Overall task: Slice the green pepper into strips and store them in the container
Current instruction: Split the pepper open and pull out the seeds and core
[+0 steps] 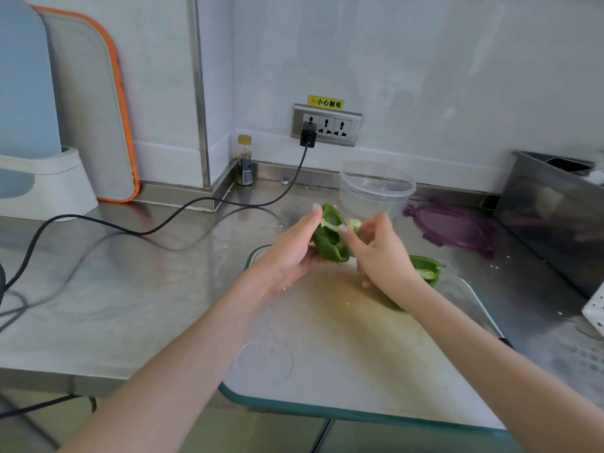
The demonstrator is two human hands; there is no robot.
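1. Head view: the left hand point(291, 256) cups a green pepper half point(330, 237) from below and from the left, fingers curled round its skin, the thumb up along its top edge. The cut side faces up and to the right, showing pale inner flesh.
2. The right hand point(380, 253) meets the same pepper half from the right; its fingertips point(344, 232) pinch the pale core and membrane inside the hollow.
3. Both grips sit above the far end of the cutting board point(343, 348), a pale board with a teal rim lying on the steel counter point(147, 289).
4. Just right of the grip and lower, a second pepper piece point(426, 269) lies on the board, partly hidden behind the right wrist.
5. Beyond the grip, near it, a clear plastic container point(376, 189) stands open on the counter.
6. Right of the container lies its purple lid point(454, 225), flat on the counter.
7. Far left of the grip a black cable point(183, 210) runs over the counter up to a wall socket point(327, 125); a small bottle point(244, 161) stands in the corner.
8. A few pale seeds are scattered on the board below the hands.
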